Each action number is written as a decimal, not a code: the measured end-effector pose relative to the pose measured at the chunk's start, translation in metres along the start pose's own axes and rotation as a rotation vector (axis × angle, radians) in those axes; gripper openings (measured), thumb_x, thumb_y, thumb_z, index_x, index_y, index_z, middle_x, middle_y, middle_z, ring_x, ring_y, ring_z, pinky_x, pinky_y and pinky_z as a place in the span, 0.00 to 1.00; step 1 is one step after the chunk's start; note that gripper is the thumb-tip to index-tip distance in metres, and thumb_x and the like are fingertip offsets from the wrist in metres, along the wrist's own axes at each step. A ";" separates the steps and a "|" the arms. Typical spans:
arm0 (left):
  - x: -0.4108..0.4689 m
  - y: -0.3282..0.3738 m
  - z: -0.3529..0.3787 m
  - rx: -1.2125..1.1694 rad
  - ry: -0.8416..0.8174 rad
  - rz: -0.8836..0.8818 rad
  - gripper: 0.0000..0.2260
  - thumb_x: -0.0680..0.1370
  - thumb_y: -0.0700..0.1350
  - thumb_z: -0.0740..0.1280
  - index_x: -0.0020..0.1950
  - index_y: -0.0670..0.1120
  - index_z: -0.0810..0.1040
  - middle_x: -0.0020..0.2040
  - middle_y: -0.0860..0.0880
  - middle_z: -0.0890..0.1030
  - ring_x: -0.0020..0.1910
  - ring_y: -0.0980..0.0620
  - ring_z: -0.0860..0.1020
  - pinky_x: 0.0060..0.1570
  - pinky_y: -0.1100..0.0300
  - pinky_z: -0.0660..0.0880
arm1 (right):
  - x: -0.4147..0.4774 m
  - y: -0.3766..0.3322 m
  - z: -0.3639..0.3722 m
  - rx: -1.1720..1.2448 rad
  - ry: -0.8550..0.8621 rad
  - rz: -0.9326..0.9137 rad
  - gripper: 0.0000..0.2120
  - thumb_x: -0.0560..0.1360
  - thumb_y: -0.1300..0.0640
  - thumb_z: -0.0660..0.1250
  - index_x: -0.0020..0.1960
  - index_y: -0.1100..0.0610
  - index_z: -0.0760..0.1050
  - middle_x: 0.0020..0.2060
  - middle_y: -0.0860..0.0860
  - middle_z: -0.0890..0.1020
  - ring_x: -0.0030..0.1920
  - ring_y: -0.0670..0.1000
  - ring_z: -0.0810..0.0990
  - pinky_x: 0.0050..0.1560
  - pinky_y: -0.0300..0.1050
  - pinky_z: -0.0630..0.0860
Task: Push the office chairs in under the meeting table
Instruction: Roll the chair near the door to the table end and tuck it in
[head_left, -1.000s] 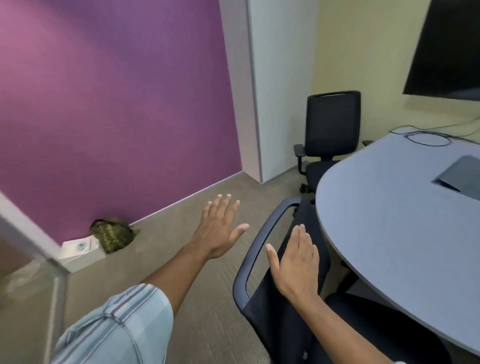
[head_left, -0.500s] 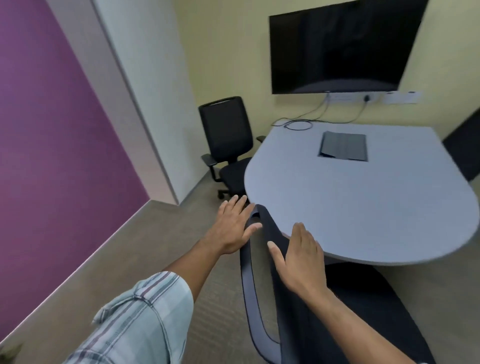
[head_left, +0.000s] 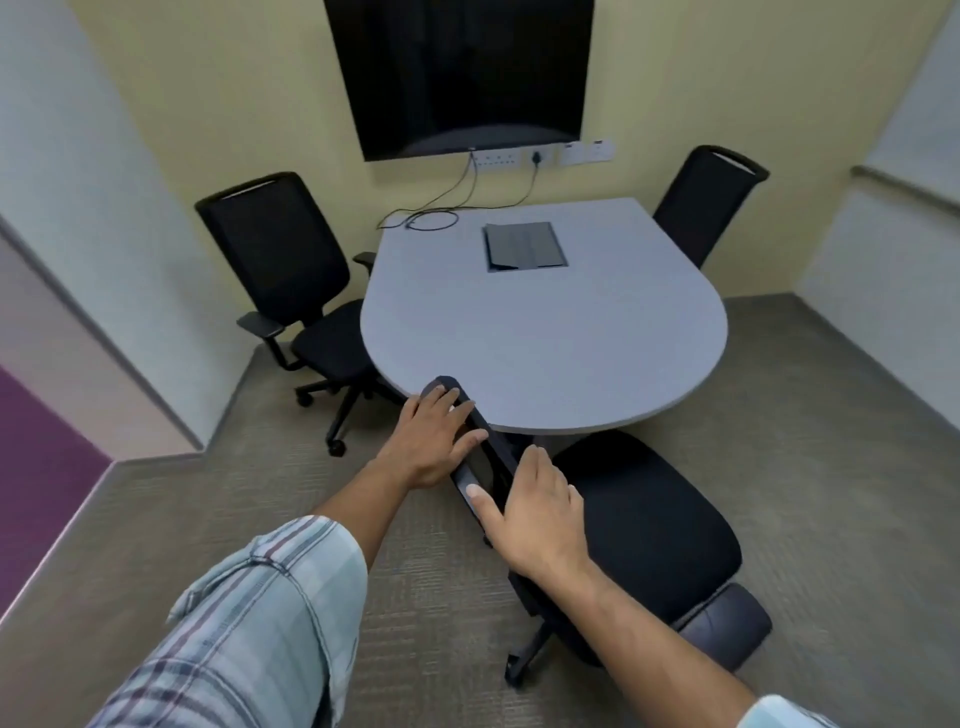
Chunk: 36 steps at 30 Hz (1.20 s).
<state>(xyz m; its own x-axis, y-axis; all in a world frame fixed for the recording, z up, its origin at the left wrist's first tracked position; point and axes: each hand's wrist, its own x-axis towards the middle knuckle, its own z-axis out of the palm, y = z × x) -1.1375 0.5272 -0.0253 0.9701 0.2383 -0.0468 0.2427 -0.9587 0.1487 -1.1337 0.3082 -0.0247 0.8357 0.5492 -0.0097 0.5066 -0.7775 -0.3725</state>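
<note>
A grey rounded meeting table (head_left: 545, 332) fills the middle of the room. Right below me stands a black office chair (head_left: 644, 525), turned sideways, its seat outside the table's near edge. My left hand (head_left: 431, 441) lies on the top rim of its backrest, fingers over the far end. My right hand (head_left: 535, 514) presses flat on the same rim, closer to me. A second black chair (head_left: 291, 291) stands at the table's left side, its seat partly under the top. A third chair (head_left: 701, 208) sits tucked in at the far right.
A dark wall screen (head_left: 462, 73) hangs behind the table, with cables (head_left: 431, 218) trailing onto the tabletop. A dark cable hatch (head_left: 524, 247) sits in the tabletop. White walls close in on the left and right. Grey carpet (head_left: 831, 415) lies open at the right.
My view has swung right from the purple wall to the whole table. Both hands came down onto the near chair's backrest rim; the left one had been hovering in the air.
</note>
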 end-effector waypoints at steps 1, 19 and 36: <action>0.002 -0.001 -0.001 0.013 -0.003 0.019 0.33 0.87 0.67 0.50 0.88 0.50 0.60 0.89 0.45 0.55 0.88 0.46 0.48 0.85 0.41 0.43 | -0.003 -0.003 0.002 -0.011 -0.015 0.026 0.51 0.80 0.24 0.51 0.84 0.64 0.51 0.83 0.61 0.62 0.79 0.62 0.67 0.76 0.62 0.68; -0.015 0.025 0.003 0.083 0.029 0.473 0.27 0.86 0.69 0.51 0.46 0.49 0.73 0.42 0.51 0.79 0.46 0.47 0.77 0.65 0.46 0.70 | -0.075 0.071 0.006 -0.238 -0.023 -0.050 0.56 0.74 0.17 0.38 0.86 0.57 0.53 0.74 0.52 0.76 0.67 0.56 0.78 0.66 0.58 0.75; -0.067 0.113 0.035 0.143 0.031 0.561 0.37 0.84 0.75 0.45 0.39 0.48 0.75 0.37 0.52 0.70 0.39 0.50 0.69 0.47 0.49 0.64 | -0.108 0.203 -0.051 -0.382 0.144 -0.057 0.41 0.77 0.19 0.41 0.52 0.46 0.82 0.41 0.43 0.83 0.43 0.46 0.82 0.45 0.51 0.79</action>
<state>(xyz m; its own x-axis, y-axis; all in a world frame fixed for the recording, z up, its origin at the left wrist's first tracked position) -1.1756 0.3970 -0.0398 0.9502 -0.3103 0.0298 -0.3107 -0.9505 0.0073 -1.1105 0.0750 -0.0521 0.8115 0.5670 0.1414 0.5724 -0.8200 0.0033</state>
